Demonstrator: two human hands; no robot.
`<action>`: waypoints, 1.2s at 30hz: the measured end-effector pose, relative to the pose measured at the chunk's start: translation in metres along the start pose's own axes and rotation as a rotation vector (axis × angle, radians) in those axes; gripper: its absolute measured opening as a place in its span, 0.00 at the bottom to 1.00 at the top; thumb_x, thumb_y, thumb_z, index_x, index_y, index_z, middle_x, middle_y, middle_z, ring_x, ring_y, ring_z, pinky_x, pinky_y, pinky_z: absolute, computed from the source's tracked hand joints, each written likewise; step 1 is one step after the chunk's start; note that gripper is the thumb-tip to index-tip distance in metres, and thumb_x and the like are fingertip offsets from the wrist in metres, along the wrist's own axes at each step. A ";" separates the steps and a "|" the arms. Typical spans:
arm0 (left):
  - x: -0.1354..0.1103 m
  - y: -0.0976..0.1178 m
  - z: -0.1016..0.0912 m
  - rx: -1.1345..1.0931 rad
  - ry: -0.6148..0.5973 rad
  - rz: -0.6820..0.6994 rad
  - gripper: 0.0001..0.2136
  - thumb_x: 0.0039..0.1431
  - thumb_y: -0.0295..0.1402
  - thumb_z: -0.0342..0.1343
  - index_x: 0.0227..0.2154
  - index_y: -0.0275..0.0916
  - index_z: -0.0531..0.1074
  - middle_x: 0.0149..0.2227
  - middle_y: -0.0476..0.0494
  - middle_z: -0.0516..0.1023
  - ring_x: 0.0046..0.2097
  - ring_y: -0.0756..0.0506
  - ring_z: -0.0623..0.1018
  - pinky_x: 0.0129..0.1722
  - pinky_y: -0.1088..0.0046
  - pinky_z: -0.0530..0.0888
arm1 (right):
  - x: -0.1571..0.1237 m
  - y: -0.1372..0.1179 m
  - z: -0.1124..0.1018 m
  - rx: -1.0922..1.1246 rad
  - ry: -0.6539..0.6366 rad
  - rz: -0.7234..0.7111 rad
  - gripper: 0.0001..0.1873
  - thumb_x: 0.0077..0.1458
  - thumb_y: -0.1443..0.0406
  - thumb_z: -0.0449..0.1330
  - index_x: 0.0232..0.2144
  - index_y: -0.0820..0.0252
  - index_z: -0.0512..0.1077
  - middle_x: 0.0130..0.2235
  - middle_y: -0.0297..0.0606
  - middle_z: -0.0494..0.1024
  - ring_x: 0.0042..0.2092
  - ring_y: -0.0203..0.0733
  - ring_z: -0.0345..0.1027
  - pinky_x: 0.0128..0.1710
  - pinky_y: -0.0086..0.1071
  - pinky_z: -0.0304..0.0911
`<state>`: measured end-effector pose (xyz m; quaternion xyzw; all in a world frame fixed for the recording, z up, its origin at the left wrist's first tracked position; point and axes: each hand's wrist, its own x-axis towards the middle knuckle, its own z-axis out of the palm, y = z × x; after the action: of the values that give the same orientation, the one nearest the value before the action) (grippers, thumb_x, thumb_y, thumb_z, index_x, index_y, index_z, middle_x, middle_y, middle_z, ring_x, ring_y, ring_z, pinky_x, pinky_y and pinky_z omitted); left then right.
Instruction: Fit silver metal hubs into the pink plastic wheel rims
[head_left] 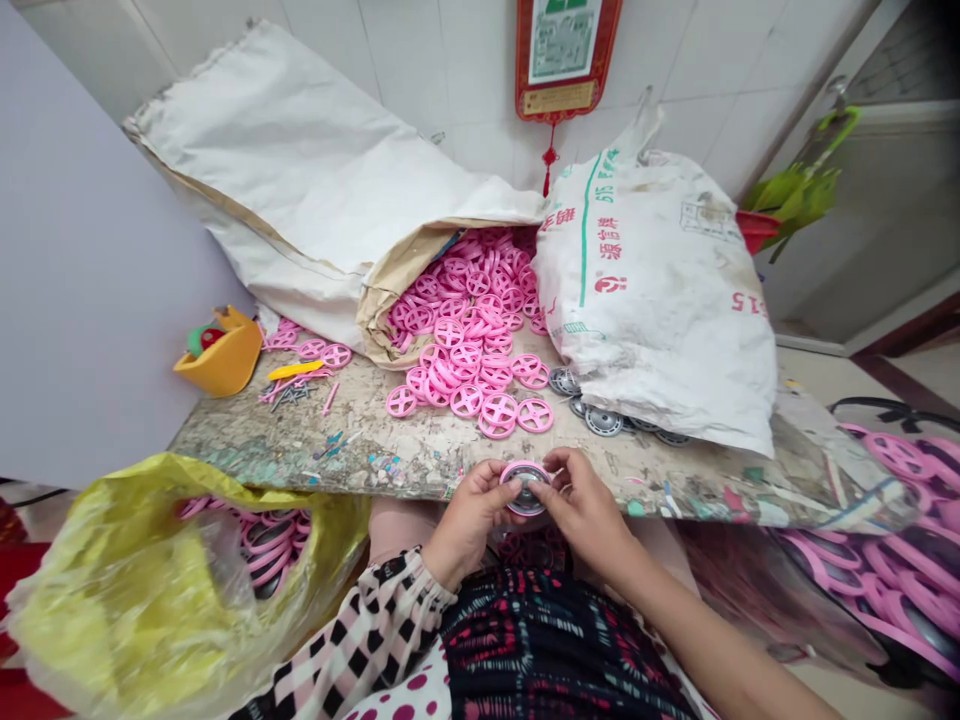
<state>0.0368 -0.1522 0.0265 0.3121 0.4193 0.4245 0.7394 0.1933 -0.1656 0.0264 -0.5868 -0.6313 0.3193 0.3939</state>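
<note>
Between both hands, just off the table's front edge, is a small toy wheel (527, 493), a pink ring around a grey disc. My left hand (474, 512) grips its left side, thumb pressed on the grey face. From the right, my right hand (583, 508) holds it with the thumb on the disc too. The fingers behind the wheel are partly hidden. Beyond my hands, a heap of pink plastic rings (466, 357) with crossed spokes spills from a large white sack (300, 150). Several grey discs (603, 421) lie by the printed white sack (652, 290).
A worn table (360, 440) spans the front. At its left end stand a yellow holder (225, 355), a yellow-handled knife (295, 370) and loose screws (292, 396). A yellow bag (112, 590) with pink wheels is at lower left; more pink wheels (900, 560) fill a container at right.
</note>
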 end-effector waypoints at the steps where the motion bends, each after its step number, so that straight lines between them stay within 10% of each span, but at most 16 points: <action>1: 0.000 0.000 0.000 0.002 -0.008 -0.006 0.18 0.41 0.37 0.67 0.33 0.35 0.69 0.30 0.48 0.75 0.28 0.51 0.74 0.25 0.77 0.72 | 0.001 0.000 -0.001 0.048 -0.060 0.040 0.14 0.54 0.58 0.55 0.41 0.57 0.63 0.36 0.36 0.71 0.34 0.38 0.65 0.34 0.32 0.61; 17: -0.002 -0.012 0.001 0.200 0.032 0.007 0.15 0.42 0.39 0.65 0.28 0.36 0.66 0.21 0.53 0.69 0.19 0.53 0.68 0.15 0.80 0.63 | -0.010 0.018 0.007 0.383 -0.206 0.189 0.13 0.51 0.55 0.57 0.35 0.55 0.65 0.28 0.30 0.71 0.30 0.36 0.66 0.30 0.30 0.63; 25: -0.003 -0.016 0.006 0.151 -0.014 0.091 0.16 0.50 0.42 0.61 0.38 0.37 0.70 0.37 0.46 0.74 0.37 0.49 0.74 0.33 0.76 0.71 | -0.014 0.002 0.006 0.931 -0.177 0.467 0.21 0.42 0.56 0.66 0.32 0.55 0.60 0.36 0.31 0.71 0.35 0.36 0.69 0.36 0.34 0.68; 36: -0.006 -0.014 0.007 0.168 -0.074 0.046 0.16 0.51 0.42 0.60 0.37 0.35 0.72 0.32 0.46 0.74 0.32 0.49 0.73 0.32 0.73 0.72 | -0.010 0.006 -0.004 0.453 -0.155 0.195 0.16 0.50 0.54 0.59 0.39 0.58 0.68 0.34 0.34 0.72 0.37 0.38 0.66 0.39 0.33 0.64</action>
<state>0.0462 -0.1649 0.0204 0.3979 0.4185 0.3927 0.7158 0.2001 -0.1751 0.0217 -0.5154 -0.5123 0.5331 0.4332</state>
